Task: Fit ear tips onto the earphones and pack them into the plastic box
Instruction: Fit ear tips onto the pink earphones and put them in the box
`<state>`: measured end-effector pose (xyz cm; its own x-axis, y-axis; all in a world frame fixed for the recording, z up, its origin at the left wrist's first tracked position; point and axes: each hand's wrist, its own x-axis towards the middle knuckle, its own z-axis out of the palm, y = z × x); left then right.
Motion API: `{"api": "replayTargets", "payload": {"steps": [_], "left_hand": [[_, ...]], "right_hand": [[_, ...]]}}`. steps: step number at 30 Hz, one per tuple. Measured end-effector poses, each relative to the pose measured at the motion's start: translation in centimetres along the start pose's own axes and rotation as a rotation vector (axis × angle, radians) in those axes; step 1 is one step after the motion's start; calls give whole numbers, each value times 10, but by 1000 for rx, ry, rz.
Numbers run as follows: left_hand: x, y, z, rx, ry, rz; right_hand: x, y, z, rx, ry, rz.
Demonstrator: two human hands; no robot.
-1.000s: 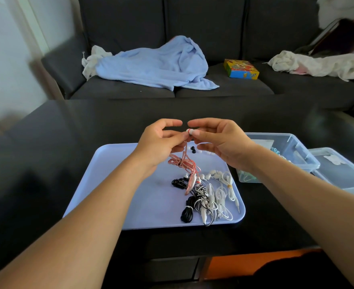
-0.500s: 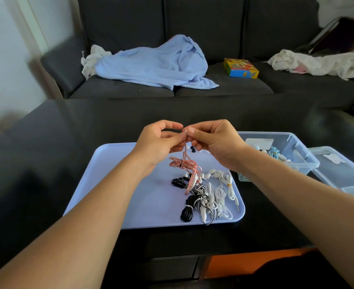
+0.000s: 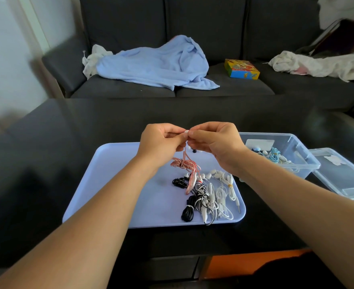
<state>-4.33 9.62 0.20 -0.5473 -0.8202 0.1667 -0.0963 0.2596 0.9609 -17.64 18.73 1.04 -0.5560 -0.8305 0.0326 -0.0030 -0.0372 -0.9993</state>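
At the centre of the frame the left hand [image 3: 161, 142] and the right hand [image 3: 215, 142] meet fingertip to fingertip above the far edge of the tray, both with fingers curled in tight. Between them a small white ear tip [image 3: 186, 132] shows, pinched by the right thumb and forefinger and pressed against the left hand's fingertips; the earbud itself is hidden behind the fingers. From the left hand's pinch the pink earphone cable [image 3: 184, 163] hangs down in a bundled loop, its lower end trailing onto the tray. Below the hands sits the lavender tray [image 3: 113, 184], and in its right half lies a heap of black and white earphones [image 3: 209, 195], wires coiled and overlapping. A loose black ear tip [image 3: 194, 151] lies on the tray just beneath the right hand. Right of the tray, partly behind the right forearm, stands the clear plastic box [image 3: 297, 151], with blue and white earphones [image 3: 274, 155] inside. Its lid [image 3: 342, 174] lies just beside it at the right edge. All rest on a dark table [image 3: 47, 153]. In the upper frame a dark sofa [image 3: 213, 28] carries a blue blanket [image 3: 155, 63], a colourful box [image 3: 241, 69] and a white cloth [image 3: 317, 63].
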Motion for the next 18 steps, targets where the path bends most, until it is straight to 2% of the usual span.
{"api": "replayTargets", "payload": {"steps": [4, 8, 10, 14, 18], "left_hand": [[-1, 3, 2, -41, 1, -61], [2, 3, -1, -141, 31, -124], [2, 5, -4, -227, 15, -165], [1, 6, -7, -305, -29, -213], [0, 7, -6, -327, -2, -237]], "right_hand": [[2, 1, -1, -88, 0, -45], [9, 2, -8, 76, -27, 52], [10, 5, -11, -87, -80, 95], [9, 25, -15, -704, -298, 92], [9, 34, -8, -853, -407, 53]]}}
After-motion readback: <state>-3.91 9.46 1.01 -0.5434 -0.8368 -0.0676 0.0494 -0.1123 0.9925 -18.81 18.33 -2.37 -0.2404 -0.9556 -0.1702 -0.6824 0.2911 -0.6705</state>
